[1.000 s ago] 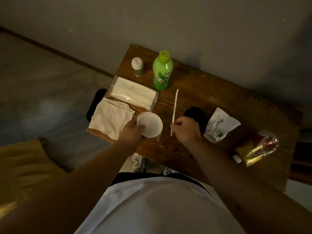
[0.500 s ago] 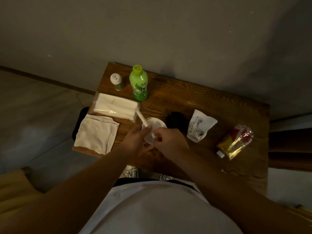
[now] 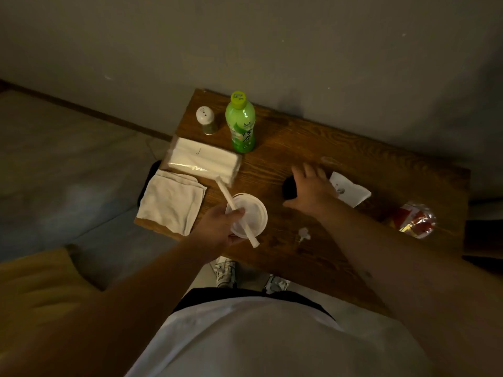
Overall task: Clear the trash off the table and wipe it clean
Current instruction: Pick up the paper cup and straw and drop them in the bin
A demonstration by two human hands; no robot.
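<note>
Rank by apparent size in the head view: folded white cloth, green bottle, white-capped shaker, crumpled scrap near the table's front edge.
1. Folded white cloth, largest.
2. Green bottle; it stands farther from the camera, so its true size may be understated.
3. White-capped shaker.
4. Crumpled scrap, smallest.

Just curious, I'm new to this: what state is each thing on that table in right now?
Left hand: grips cup and straw.
Right hand: open, fingers spread.
Cup: lidded, held.
Straw: wrapped, lying across lid.
Green bottle: upright, capped.
Shaker: upright.
Cloth: folded, unused.
Snack bag: crumpled, lying flat.
</note>
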